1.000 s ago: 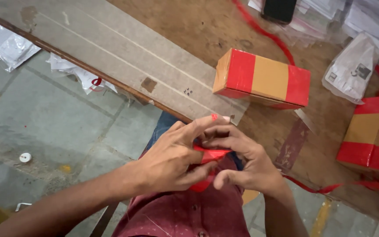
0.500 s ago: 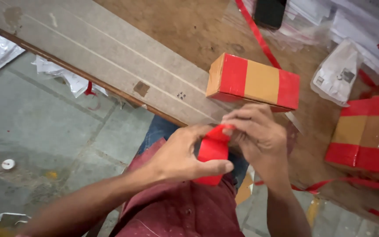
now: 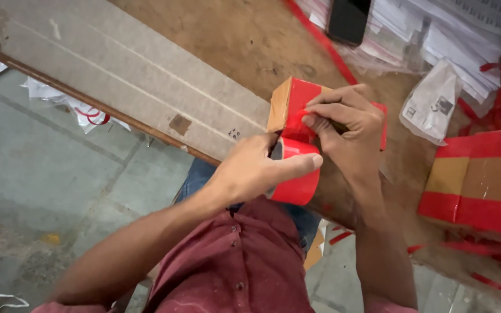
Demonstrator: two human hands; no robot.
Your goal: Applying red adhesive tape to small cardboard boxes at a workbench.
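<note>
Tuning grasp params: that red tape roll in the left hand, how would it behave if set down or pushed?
The red tape roll is a hollow ring, so it would likely roll if set on edge. The left hand spans it easily, so it is probably light and stiff. Its free end, pressed by the right hand onto the cardboard box, looks thin, floppy and sticky.

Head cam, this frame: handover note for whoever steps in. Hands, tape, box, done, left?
Left hand: grips the red tape roll, thumb along its top.
Right hand: fingertips press the tape end onto the small cardboard box on the wooden table.
Done: box carries red bands at both ends; a banded box sits at right.
Left: tape not yet cut from the roll.
</note>
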